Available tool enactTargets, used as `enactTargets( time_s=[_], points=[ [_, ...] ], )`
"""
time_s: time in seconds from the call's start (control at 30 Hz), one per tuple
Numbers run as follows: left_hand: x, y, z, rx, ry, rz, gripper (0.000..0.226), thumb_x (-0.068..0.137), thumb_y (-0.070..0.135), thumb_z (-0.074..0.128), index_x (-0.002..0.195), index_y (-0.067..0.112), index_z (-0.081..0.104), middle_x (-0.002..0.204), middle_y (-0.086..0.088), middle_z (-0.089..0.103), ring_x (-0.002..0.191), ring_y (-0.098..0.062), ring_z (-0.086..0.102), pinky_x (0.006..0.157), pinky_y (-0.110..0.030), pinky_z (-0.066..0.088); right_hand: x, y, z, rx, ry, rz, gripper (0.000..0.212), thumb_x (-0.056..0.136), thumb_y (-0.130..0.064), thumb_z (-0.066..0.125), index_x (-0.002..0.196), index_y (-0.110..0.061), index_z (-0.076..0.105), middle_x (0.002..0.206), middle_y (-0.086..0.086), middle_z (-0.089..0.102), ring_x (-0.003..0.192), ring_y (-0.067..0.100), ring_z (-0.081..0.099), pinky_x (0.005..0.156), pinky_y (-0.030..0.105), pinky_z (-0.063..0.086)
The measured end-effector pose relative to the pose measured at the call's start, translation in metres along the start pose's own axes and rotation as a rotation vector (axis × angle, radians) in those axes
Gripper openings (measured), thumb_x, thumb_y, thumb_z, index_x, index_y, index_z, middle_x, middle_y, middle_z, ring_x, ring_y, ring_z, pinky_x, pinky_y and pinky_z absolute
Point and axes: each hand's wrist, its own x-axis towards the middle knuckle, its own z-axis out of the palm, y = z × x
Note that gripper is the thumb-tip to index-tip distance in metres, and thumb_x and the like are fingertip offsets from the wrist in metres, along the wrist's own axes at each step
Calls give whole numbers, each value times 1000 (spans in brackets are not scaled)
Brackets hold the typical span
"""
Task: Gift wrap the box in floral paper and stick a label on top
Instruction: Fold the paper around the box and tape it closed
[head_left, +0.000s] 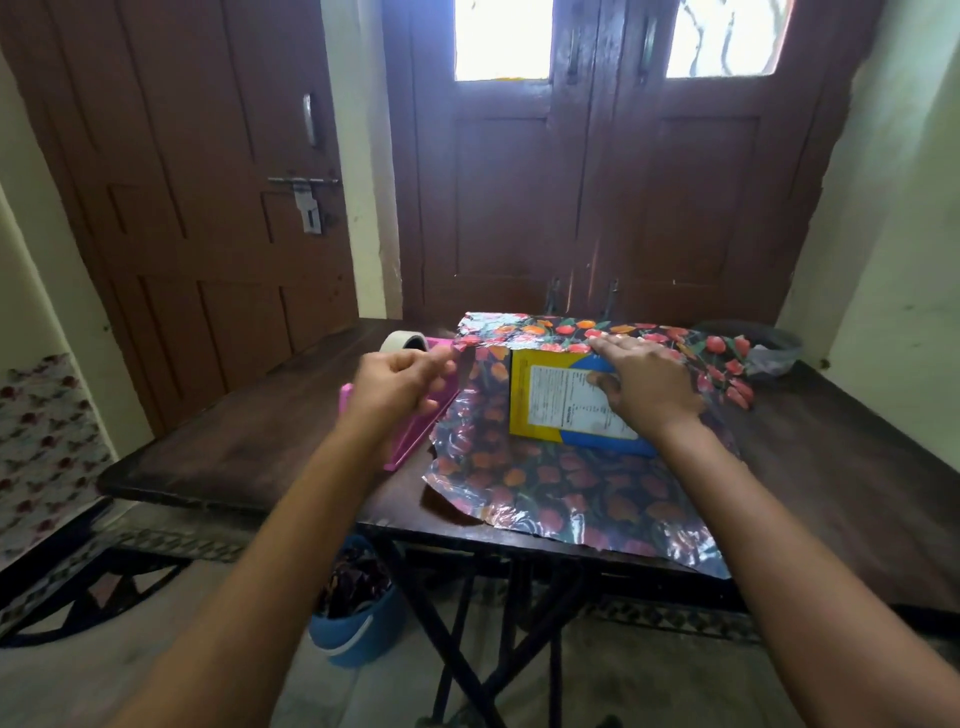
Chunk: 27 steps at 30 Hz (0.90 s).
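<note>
Hidden: box (558, 400) partly under right hand (649, 387); print unreadable.
Grips: left hand (402, 382) pinches paper (561, 493) edge; right flat, open.
Surface: dark wood (249, 441), brown doors behind.

The floral paper (561, 488) looked thin and foil-like — glossy, crinkled, catching pale glare along its creases. The box (545, 400) was smooth printed cardboard with a slight sheen. The tabletop (249, 441) was dark wood, worn and dull. The pink tray (410, 441) looked like hard plastic — smooth; the tape roll (402, 340) pale and matt.
</note>
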Motion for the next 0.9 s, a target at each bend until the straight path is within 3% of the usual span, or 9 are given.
enactTargets(
  time_s=[0.13, 0.3, 0.4, 0.6, 0.9],
  points=[
    [12, 0, 87, -168, -32, 2, 24, 89, 24, 62, 67, 14, 63, 47, 10, 57, 42, 0, 49, 44, -15, 39, 1, 2, 0, -5, -1, -6, 49, 91, -27, 57, 138, -21, 44, 139, 1, 50, 127, 22, 45, 103, 32, 34],
    [30, -7, 142, -179, 57, -53, 29, 87, 23, 63, 60, 16, 61, 58, 2, 59, 54, -10, 56, 48, -19, 40, 2, 2, 2, -32, 19, -17, 47, 93, -27, 52, 139, -22, 42, 142, -1, 47, 129, 19, 44, 104, 30, 34],
    [36, -10, 151, -156, 63, -54, 31, 86, 23, 65, 56, 16, 60, 57, 1, 59, 49, -9, 56, 51, -21, 42, 3, 3, 3, -34, 31, -23, 46, 95, -24, 49, 140, -21, 42, 142, 0, 46, 130, 18, 43, 105, 30, 34],
    [43, -13, 155, -14, 96, -68, 34, 83, 27, 67, 51, 17, 60, 61, -5, 65, 65, -25, 66, 62, -35, 53, 2, 4, 3, -17, 53, -31, 44, 95, -23, 48, 138, -19, 44, 141, 2, 48, 129, 19, 45, 103, 31, 37],
    [48, -22, 153, 199, 130, 31, 38, 78, 50, 67, 56, 19, 66, 64, 0, 70, 63, -18, 66, 57, -32, 53, 4, 6, 6, -6, 68, -32, 45, 94, -23, 51, 138, -19, 44, 140, 1, 49, 128, 18, 46, 105, 30, 36]
  ],
)
